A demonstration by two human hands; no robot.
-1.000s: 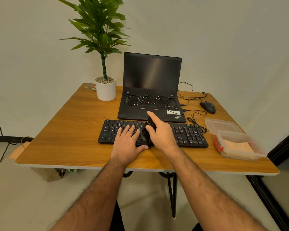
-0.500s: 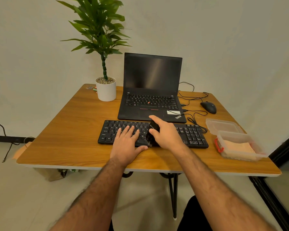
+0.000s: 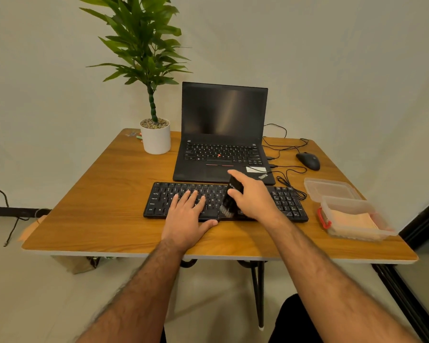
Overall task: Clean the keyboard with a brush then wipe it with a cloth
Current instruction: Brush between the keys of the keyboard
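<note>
Black keyboard lay on wooden table before laptop; left hand rested flat, fingers spread, on its keys; right hand gripped black brush, bristles down on keys; folded cloth sat in clear container at right

A black keyboard lies near the front edge of the wooden tabletop, just before an open laptop. The left hand rests flat on its keys, while the right hand grips a black brush, bristles down on the keys. A clear box holding an orange cloth sits by the right edge.
</note>
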